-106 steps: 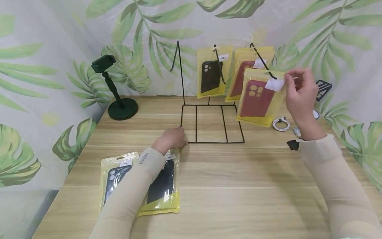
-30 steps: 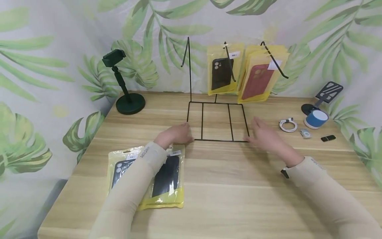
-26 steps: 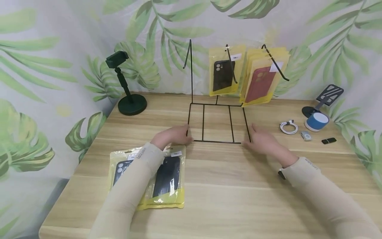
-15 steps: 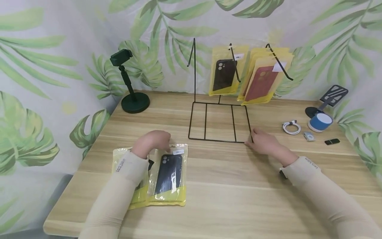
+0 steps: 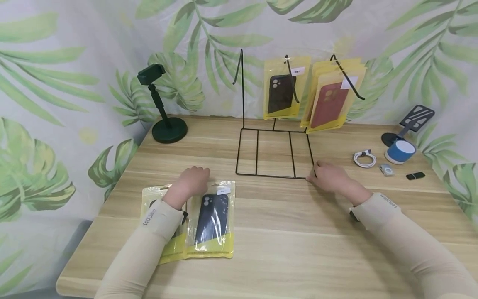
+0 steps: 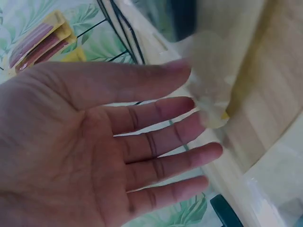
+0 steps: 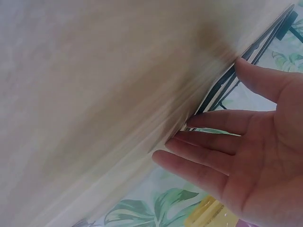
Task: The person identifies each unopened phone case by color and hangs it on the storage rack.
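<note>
Left hand (image 5: 192, 179) hovers palm down over the top edges of two yellow packets (image 5: 210, 224) that lie flat on the wooden table (image 5: 298, 232), each with a dark phone case inside. In the left wrist view the fingers (image 6: 161, 142) are straight and slightly spread, holding nothing; the nearest packet (image 6: 213, 61) shows there as a pale blur just beyond the fingertips, and whether they touch it cannot be told. The packets sit side by side near the front left of the table, the left one partly hidden under the forearm sleeve.

Right hand (image 5: 328, 176) rests at the front right corner of a black wire rack (image 5: 274, 153), which stands just behind both hands in the middle of the table. In the right wrist view its fingers (image 7: 213, 142) are straight and relaxed, with the fingertips against the rack's base wire (image 7: 227, 85); nothing is gripped.

On the rack's upright hooks hang more packets: one with a black case (image 5: 281, 93) on the middle hook and a bunch with red cases (image 5: 330, 101) on the right hook. The left hook is bare.

Far left stands a dark green phone holder (image 5: 162, 112) on a round base. Along the right edge lie a coiled white cable (image 5: 364, 158), a small blue speaker (image 5: 399, 151), a black tilted stand (image 5: 408, 124), a small clip-like gadget (image 5: 386, 170) and a black stick (image 5: 415, 176). A leaf-print cloth (image 5: 56, 104) hangs behind and beside the table.
</note>
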The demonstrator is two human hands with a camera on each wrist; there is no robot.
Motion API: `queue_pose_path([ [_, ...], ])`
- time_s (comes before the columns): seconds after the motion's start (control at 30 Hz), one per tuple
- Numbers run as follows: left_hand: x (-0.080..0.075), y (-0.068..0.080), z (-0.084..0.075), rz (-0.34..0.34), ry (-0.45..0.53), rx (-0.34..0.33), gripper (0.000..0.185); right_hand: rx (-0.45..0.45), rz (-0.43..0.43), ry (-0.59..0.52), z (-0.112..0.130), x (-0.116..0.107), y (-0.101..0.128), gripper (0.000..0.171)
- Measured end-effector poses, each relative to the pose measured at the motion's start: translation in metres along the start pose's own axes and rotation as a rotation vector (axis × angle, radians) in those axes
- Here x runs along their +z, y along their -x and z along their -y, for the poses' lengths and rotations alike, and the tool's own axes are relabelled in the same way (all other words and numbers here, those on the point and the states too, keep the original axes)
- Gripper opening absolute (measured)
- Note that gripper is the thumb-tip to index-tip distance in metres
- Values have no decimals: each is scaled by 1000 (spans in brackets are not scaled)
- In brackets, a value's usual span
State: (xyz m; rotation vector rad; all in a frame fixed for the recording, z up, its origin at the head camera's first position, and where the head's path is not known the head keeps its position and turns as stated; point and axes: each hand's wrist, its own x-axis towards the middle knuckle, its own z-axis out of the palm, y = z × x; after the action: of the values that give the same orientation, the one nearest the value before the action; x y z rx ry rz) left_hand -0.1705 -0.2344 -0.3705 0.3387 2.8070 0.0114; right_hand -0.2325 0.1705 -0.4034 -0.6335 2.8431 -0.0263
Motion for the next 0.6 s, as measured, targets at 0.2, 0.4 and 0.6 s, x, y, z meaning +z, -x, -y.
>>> queue_pose_path([
  [0.2, 1, -5, 1, 1, -45, 17, 10, 12, 5, -12, 1, -1, 0, 57],
  [0.4, 2, -7, 5, -17, -4, 39, 14, 13, 12, -26, -1, -1, 0, 59],
  [0.6, -3, -5, 8, -96, 208, 109, 11, 20, 6, -23, -1, -2, 1, 59],
])
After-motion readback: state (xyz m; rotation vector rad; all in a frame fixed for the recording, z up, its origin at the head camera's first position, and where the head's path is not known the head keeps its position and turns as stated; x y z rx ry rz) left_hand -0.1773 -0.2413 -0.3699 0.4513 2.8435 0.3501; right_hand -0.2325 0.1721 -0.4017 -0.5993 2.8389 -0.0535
